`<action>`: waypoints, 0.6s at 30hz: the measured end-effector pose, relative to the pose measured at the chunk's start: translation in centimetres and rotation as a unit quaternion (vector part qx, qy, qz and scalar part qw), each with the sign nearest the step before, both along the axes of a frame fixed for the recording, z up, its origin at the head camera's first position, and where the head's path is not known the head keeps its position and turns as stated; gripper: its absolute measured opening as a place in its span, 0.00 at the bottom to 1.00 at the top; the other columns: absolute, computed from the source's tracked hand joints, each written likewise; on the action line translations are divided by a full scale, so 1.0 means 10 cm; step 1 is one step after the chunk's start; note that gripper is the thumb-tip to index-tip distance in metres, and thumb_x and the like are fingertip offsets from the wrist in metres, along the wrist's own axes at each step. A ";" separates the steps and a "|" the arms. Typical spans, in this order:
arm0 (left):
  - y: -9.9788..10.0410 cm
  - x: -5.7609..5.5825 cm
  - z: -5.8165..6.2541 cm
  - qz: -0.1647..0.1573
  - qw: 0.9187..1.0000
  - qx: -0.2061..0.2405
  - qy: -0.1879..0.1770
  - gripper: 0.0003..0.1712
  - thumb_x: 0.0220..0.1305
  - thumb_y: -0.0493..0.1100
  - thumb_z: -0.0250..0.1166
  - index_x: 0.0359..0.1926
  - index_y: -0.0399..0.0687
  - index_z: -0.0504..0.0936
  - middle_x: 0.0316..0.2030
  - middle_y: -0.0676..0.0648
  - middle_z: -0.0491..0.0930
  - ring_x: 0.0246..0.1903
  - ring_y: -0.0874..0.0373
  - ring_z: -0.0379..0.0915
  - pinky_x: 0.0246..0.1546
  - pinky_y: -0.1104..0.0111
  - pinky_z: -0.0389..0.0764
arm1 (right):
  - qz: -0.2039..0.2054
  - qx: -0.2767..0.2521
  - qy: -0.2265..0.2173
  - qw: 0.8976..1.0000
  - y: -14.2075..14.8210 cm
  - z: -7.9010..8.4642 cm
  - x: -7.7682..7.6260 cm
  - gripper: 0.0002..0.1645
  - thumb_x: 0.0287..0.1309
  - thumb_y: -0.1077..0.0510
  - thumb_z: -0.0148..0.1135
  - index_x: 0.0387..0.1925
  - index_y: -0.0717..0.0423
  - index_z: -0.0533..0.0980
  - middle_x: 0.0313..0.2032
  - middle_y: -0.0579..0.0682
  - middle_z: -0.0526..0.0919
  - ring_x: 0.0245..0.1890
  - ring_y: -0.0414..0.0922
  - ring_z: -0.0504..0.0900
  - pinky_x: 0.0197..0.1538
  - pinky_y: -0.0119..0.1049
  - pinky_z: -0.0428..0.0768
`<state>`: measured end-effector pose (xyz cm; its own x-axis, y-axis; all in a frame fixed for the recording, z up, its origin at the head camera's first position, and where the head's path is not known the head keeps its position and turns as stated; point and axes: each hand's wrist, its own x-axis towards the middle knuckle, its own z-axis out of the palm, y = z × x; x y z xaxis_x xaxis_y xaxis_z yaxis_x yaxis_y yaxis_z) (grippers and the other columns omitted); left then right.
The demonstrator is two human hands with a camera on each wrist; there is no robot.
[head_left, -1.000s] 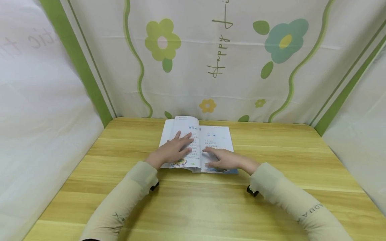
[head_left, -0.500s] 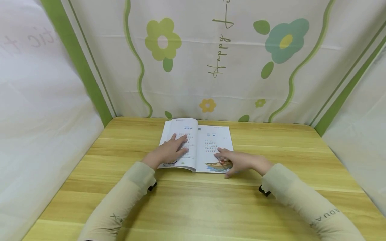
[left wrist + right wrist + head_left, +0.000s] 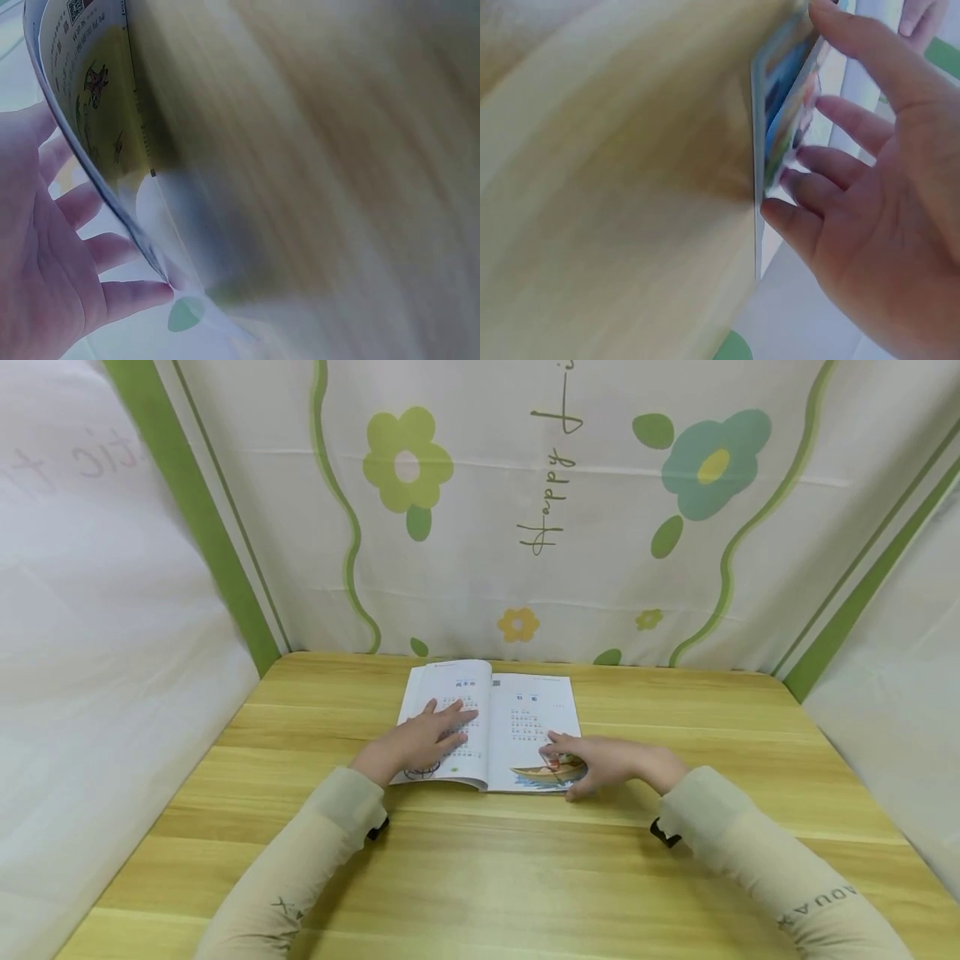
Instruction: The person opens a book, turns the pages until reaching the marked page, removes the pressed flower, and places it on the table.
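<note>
An open book (image 3: 551, 689) with printed pages lies on the table. Its left page curves up toward the spine, while the right page carries a picture of a boat (image 3: 536, 774). My left hand (image 3: 412, 743) rests across the left page with fingers spread; the left wrist view shows its fingers along the book's edge (image 3: 97, 180). At the lower right corner of the book is my right hand (image 3: 615, 762), its fingers slightly bent over the page and its thumb near the bottom edge. In the right wrist view, fingertips (image 3: 780, 214) touch near the page's outer edge.
The wooden table (image 3: 495, 877) extends around the book on all sides. Behind it hangs a white curtain (image 3: 465, 568) with printed flowers, and further white cloth walls (image 3: 112, 652) stand at both sides.
The right hand has moved right, from the middle of the right page to its lower corner, uncovering the boat picture. The left hand has shifted slightly left as the left page settled lower.
</note>
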<state>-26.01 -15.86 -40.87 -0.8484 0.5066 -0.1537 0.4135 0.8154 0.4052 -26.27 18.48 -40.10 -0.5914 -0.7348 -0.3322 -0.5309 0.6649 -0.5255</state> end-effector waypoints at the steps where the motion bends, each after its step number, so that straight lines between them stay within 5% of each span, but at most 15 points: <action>1: 0.00 0.00 0.00 -0.002 1.000 -0.002 0.001 0.32 0.82 0.58 0.47 0.81 0.62 0.58 0.81 0.46 0.46 0.77 0.31 0.32 0.73 0.39 0.46 | 0.001 0.001 -0.003 1.000 0.01 0.01 0.00 0.45 0.61 0.57 0.73 0.76 0.57 0.64 0.79 0.63 0.48 0.77 0.64 0.50 0.74 0.60 0.55; 8: 0.00 0.00 0.00 0.002 1.000 0.000 0.001 0.32 0.82 0.58 0.47 0.81 0.61 0.59 0.81 0.47 0.46 0.77 0.32 0.32 0.73 0.39 0.46 | 0.005 0.009 -0.008 1.000 0.06 0.06 -0.01 0.43 0.58 0.64 0.66 0.75 0.55 0.66 0.79 0.60 0.51 0.77 0.64 0.50 0.74 0.60 0.57; 11: 0.00 0.00 0.00 0.004 1.000 0.001 0.000 0.32 0.82 0.58 0.47 0.80 0.61 0.59 0.81 0.48 0.46 0.77 0.32 0.32 0.73 0.39 0.46 | 0.004 0.016 0.001 1.000 0.07 0.07 -0.01 0.42 0.57 0.66 0.64 0.74 0.54 0.68 0.79 0.59 0.53 0.75 0.63 0.56 0.68 0.53 0.66; 14: 0.00 0.01 0.00 0.007 1.000 0.001 -0.002 0.31 0.82 0.58 0.48 0.80 0.61 0.59 0.81 0.48 0.46 0.77 0.32 0.32 0.73 0.39 0.46 | 0.000 0.014 0.010 1.000 0.06 0.07 -0.02 0.38 0.59 0.69 0.62 0.72 0.55 0.71 0.78 0.58 0.55 0.52 0.55 0.79 0.48 0.41 0.74; 15: 0.00 0.02 0.00 0.008 1.000 0.002 -0.003 0.31 0.82 0.57 0.48 0.80 0.61 0.59 0.81 0.48 0.46 0.77 0.32 0.32 0.73 0.39 0.46 | -0.001 0.014 0.017 1.000 0.06 0.07 -0.03 0.37 0.59 0.70 0.61 0.72 0.55 0.72 0.77 0.58 0.57 0.41 0.50 0.78 0.42 0.38 0.73; 18: -0.01 0.03 0.00 0.010 1.000 0.002 -0.007 0.31 0.82 0.57 0.48 0.80 0.61 0.59 0.81 0.48 0.46 0.77 0.32 0.32 0.73 0.39 0.46 | -0.001 0.014 0.050 0.999 0.06 0.05 -0.05 0.35 0.60 0.73 0.60 0.69 0.56 0.75 0.75 0.58 0.64 0.37 0.45 0.76 0.40 0.35 0.72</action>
